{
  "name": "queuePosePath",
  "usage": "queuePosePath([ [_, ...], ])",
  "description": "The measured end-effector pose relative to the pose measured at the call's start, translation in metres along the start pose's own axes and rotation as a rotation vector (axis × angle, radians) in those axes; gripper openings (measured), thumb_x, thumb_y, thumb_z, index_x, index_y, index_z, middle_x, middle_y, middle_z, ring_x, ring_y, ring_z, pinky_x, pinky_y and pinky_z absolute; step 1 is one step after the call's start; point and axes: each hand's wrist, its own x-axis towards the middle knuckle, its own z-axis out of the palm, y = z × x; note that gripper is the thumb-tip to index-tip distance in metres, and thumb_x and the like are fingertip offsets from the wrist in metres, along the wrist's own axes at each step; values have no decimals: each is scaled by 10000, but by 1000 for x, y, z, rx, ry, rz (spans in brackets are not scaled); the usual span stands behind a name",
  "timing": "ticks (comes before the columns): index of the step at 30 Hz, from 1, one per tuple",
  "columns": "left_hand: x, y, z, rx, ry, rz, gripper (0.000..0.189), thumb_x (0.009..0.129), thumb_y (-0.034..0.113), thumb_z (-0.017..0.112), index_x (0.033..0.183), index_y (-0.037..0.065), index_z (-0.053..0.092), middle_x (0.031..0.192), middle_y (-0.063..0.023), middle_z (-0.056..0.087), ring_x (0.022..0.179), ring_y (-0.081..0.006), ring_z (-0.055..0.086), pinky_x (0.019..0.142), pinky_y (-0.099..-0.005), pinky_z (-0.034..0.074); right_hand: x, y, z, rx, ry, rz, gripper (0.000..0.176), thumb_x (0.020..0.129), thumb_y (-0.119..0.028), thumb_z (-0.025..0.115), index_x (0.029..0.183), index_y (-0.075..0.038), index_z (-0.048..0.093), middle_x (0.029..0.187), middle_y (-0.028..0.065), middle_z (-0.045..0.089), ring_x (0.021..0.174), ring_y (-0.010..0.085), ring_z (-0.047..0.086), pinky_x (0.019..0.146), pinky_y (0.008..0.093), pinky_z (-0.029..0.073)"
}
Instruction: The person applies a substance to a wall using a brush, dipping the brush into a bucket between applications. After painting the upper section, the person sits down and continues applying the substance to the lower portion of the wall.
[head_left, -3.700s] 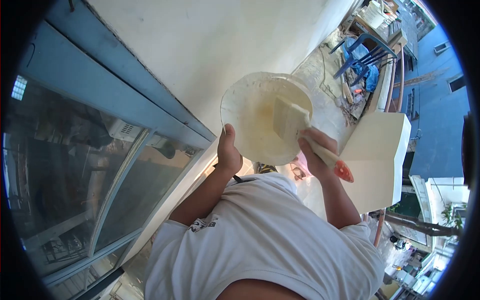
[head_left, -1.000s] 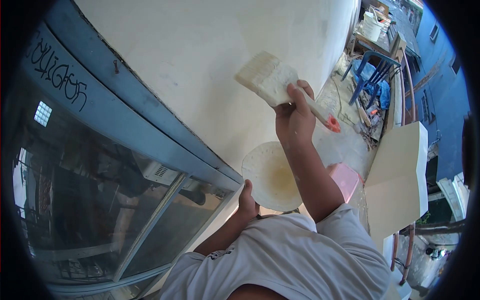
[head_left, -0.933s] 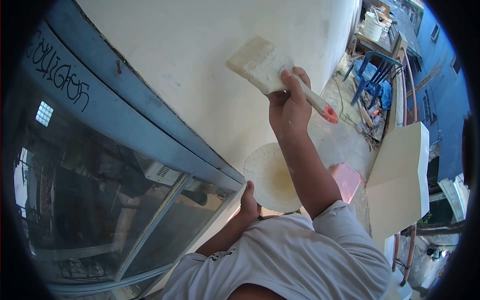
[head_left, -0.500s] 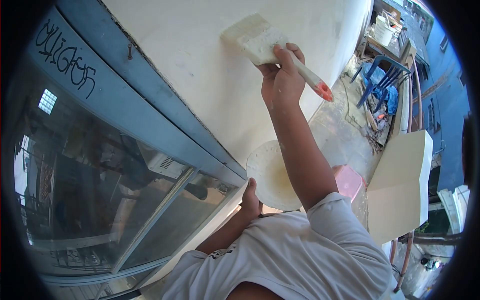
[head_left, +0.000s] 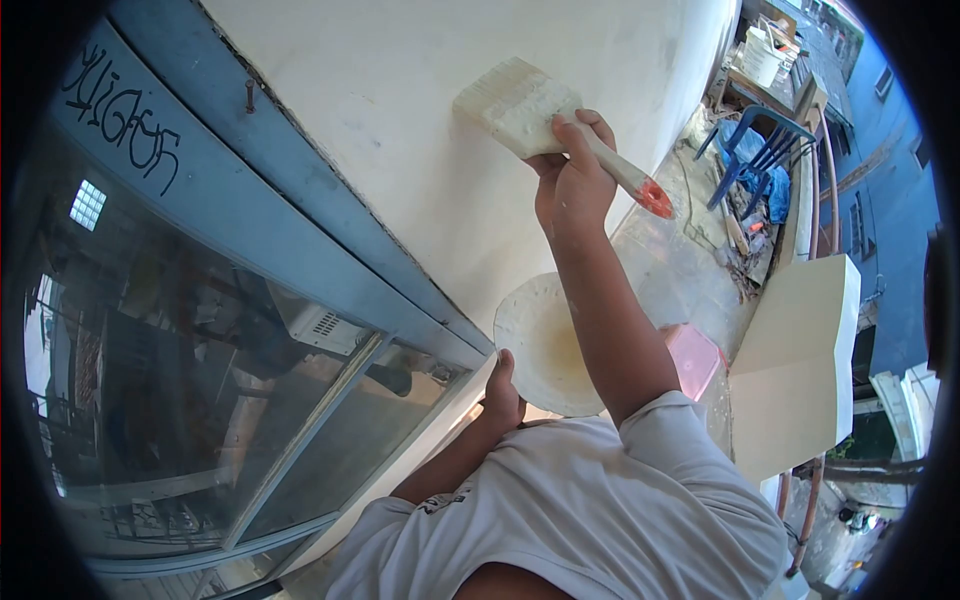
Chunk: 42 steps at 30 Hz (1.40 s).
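My right hand grips a wide paintbrush near its head, fingers wrapped round the base of the pale handle, whose end is red. The whitish bristles point up and left against the white wall. Lower down, my left hand holds a round whitish basin by its left rim, with the thumb on top. Pale yellowish liquid shows inside the basin, and my right forearm hides part of its right side.
Left of the wall is a blue frame with dark glass. A pink container stands on the floor beside a cream panel. Farther off are a blue plastic chair, a white bucket, rubble and a railing.
My right hand and the paintbrush have moved slightly down and right along the wall. My left hand still holds the basin in nearly the same place.
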Motion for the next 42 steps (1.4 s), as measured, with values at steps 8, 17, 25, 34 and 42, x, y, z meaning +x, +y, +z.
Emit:
queuePosePath([
  [8,1,-3,-1,13,19,-21,565,924,448,330,1310,37,300,1290,-124,422,1192,-267,418,1002,-404,334,11,3,14,63,-68,-54,342,773,-21,588,1063,-65,412,970,105,506,785,190,560,594,313,536],
  [17,6,-5,-8,15,14,8,568,922,453,334,1308,36,305,1280,-122,428,1190,-268,417,1004,-401,329,-8,14,-52,-263,99,26,313,772,-14,581,1049,-56,441,993,120,507,853,211,564,616,325,541],
  [25,5,-6,0,11,25,0,551,916,444,369,1292,43,335,1271,-111,437,1180,-257,421,987,-393,340,7,-12,8,-34,-116,-109,345,771,-16,574,1086,-53,440,1009,119,501,879,212,553,628,344,535],
  [34,14,-11,-4,31,61,-26,550,917,448,359,1293,48,334,1264,-111,442,1177,-267,427,992,-405,337,-12,8,-51,-91,53,33,331,771,-17,565,1070,-52,426,1015,128,493,886,242,557,692,394,535],
  [42,13,-13,-7,18,45,-32,564,916,465,346,1298,51,328,1266,-114,446,1178,-258,432,990,-396,346,9,25,-49,-139,0,27,322,774,-16,568,1065,-51,436,976,108,509,865,204,557,634,342,532],
])
